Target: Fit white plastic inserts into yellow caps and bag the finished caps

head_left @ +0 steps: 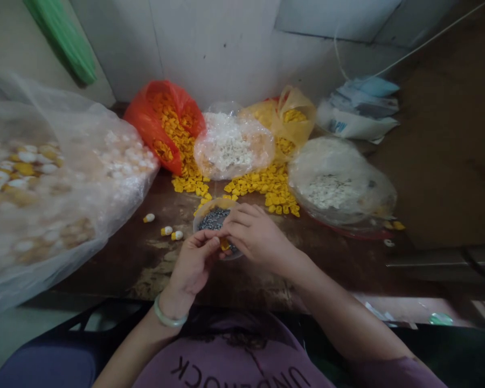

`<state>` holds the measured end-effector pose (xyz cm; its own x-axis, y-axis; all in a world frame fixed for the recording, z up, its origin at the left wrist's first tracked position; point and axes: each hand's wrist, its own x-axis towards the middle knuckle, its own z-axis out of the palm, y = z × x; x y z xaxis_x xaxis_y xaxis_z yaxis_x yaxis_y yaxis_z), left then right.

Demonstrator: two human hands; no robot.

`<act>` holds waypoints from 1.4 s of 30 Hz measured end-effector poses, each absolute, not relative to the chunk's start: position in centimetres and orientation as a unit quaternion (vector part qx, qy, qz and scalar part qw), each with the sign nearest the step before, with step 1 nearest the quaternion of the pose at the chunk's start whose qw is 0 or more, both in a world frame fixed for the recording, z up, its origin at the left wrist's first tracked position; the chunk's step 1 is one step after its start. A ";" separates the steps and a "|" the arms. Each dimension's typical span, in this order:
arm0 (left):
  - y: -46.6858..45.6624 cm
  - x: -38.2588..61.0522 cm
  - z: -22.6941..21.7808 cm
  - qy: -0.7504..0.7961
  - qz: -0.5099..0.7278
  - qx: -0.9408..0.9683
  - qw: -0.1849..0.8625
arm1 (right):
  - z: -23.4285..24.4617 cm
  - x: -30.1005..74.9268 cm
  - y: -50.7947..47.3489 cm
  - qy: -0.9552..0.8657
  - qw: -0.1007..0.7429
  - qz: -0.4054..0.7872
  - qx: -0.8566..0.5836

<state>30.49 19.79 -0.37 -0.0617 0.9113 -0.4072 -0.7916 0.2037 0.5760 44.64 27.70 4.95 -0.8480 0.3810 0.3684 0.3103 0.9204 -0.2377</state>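
Note:
My left hand (pixel 194 261) and my right hand (pixel 253 231) meet over the near side of a small clear bowl (pixel 215 218) of tiny grey metal pieces. Both are pinched together on a small yellow plastic piece (pixel 225 246) between the fingertips. A loose heap of yellow plastic pieces (pixel 262 186) lies just behind the bowl on the brown table (pixel 157 258). Three finished white-and-yellow pieces (pixel 166 230) lie to the left of the bowl.
A big clear bag (pixel 52 178) of white-and-yellow pieces fills the left. Behind stand a red bag (pixel 165 124) of yellow pieces, a clear bag (pixel 232 145) of white parts, a yellow bag (pixel 286 118) and a covered dish (pixel 339 186) on the right.

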 end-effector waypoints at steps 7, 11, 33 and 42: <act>19.8 30.5 0.0 0.360 0.627 0.069 0.687 | 5.6 44.8 27.7 -0.935 0.235 0.190 -0.187; 19.9 30.5 0.1 0.348 0.633 0.069 0.688 | 5.6 45.0 28.2 -0.919 0.272 0.220 -0.181; 19.7 28.8 -0.1 0.355 0.650 0.075 0.668 | -3.4 46.3 42.0 -0.835 0.155 0.197 -0.490; 20.2 29.3 0.2 0.336 0.652 0.069 0.676 | -0.6 45.8 34.9 -0.672 0.334 0.521 -0.407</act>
<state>29.30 20.24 0.23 -0.0751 0.9283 -0.3642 -0.8350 0.1410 0.5318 45.82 34.93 -0.63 -0.4462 0.8946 0.0256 0.1988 0.1270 -0.9718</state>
